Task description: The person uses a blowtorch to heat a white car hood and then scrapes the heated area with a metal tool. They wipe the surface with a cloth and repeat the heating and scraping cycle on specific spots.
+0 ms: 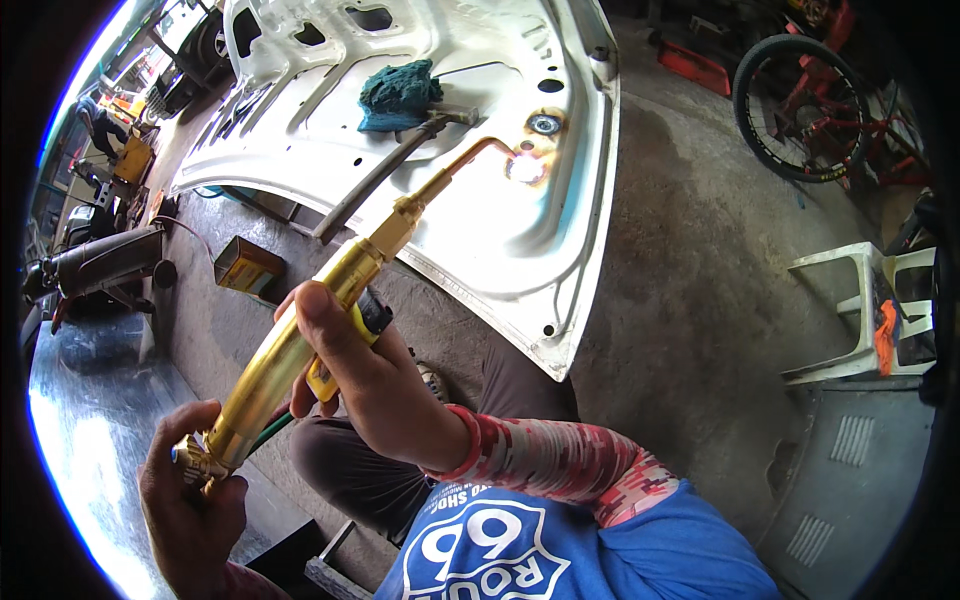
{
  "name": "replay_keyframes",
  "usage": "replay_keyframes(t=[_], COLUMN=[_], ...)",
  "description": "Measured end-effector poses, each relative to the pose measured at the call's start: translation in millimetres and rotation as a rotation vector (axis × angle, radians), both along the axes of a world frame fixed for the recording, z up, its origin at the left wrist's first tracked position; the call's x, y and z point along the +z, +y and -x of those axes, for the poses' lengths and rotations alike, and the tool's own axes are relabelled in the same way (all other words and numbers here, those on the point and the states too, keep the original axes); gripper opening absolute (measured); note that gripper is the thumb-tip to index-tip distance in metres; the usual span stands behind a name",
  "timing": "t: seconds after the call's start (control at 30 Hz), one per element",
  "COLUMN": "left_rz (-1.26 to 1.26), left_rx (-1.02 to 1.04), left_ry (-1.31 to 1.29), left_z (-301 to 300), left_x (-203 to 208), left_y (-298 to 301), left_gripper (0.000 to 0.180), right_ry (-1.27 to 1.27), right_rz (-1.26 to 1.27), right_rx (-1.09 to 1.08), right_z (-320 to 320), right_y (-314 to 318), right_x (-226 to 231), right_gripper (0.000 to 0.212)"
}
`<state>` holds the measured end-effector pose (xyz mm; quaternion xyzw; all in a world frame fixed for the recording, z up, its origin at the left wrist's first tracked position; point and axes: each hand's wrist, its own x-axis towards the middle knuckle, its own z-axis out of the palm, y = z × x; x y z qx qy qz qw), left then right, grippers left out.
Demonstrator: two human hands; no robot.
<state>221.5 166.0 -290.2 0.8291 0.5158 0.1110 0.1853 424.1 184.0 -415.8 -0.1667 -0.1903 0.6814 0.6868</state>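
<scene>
"Head view: where is the brass torch [268,385]?"

"Left of centre, the right hand [368,375] clamped round its barrel; the left hand [188,515], partly shadowed, seems closed on its near end. It points far right, at a scorched patch [526,168] on the white panel [485,235]."

A single wide fisheye view from the person's head looks steeply down and forward, over their own blue shirt [650,550], toward a white metal panel [480,240]. The camera sits above the panel's near side, with the left hand [190,510] and right hand [375,390] closer to it than the panel is. Its round, edge-bending field also takes in concrete floor [680,260] right of the panel.
</scene>
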Motion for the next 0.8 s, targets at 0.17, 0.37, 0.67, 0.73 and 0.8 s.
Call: replay_keyframes(t=[0.17,0.37,0.67,0.73,0.8], left_rz=[-0.038,-0.096,-0.033,-0.034,-0.042], left_rx=[0.068,0.06,-0.013,-0.044,-0.064], left_ry=[0.002,0.069,-0.071,-0.048,-0.003], left_z=[-8,-10,-16,-18,-19], left_x=[1,5,8,9,11], left_y=[6,8,21,22,24], left_gripper=[0.063,0.062,0.058,0.055,0.064], right_ry=[-0.021,0.004,0.008,0.009,0.003], right_rz=[0.023,0.011,-0.039,-0.041,-0.036], right_rx=[0.036,0.056,-0.015,-0.016,-0.012], right_z=[0,1,-4,-4,-3], right_y=[7,9,14,14,14], right_x=[-1,-2,-3,-3,-2], right_gripper=[0.044,0.043,0.042,0.043,0.044])
